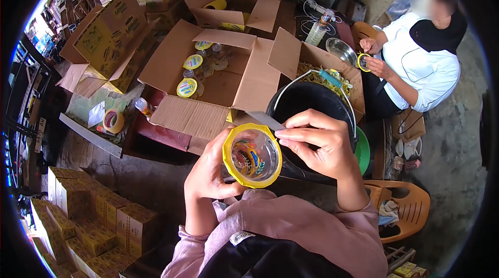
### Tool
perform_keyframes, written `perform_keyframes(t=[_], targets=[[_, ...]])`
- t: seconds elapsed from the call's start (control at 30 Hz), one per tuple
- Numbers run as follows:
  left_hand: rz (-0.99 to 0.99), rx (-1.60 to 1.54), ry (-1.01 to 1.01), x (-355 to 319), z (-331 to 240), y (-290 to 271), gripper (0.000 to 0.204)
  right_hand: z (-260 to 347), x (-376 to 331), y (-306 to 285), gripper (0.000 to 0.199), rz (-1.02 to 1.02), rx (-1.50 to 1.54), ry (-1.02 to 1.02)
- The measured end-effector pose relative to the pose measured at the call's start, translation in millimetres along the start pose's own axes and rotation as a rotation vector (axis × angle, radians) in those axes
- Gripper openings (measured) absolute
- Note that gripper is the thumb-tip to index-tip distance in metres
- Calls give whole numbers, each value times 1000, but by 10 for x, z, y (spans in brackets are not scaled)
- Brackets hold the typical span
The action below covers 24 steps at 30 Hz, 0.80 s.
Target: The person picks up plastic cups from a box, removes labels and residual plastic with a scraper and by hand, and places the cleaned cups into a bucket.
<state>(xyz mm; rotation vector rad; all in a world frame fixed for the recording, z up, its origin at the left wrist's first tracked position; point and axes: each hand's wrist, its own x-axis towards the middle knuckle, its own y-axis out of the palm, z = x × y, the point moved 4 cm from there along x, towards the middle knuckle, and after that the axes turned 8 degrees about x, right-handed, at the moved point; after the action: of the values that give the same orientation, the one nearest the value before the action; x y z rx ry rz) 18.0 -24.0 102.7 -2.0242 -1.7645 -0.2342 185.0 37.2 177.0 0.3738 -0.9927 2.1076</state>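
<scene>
My left hand (207,169) is wrapped around a clear plastic cup (253,159) with coloured print on its wall and a jagged yellow film around its rim. The cup's mouth is tilted toward me, and its inside looks empty. Between the thumb and fingers of my right hand (326,145) is a thin, flat grey blade (264,120), close to the cup's upper right rim. Whether the blade touches the rim I cannot tell. Just beyond my right hand stands a black bucket (279,105) with a wire handle.
An open cardboard box (171,70) ahead holds several cups with yellow lids (193,61). Yellow scraps (340,84) fill another box. A green basin (364,150) and orange chair (416,210) are right; a tape roll (113,121) lies left. A co-worker (429,65) handles a yellow-rimmed cup.
</scene>
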Motion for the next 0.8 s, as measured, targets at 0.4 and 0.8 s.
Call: perform_keyframes(t=[0.4, 0.8], targets=[[14, 49, 21, 8, -52, -44, 65, 106, 66, 116, 9, 6, -254, -190], [15, 24, 27, -54, -66, -72, 65, 88, 76, 123, 10, -220, -337, -177]])
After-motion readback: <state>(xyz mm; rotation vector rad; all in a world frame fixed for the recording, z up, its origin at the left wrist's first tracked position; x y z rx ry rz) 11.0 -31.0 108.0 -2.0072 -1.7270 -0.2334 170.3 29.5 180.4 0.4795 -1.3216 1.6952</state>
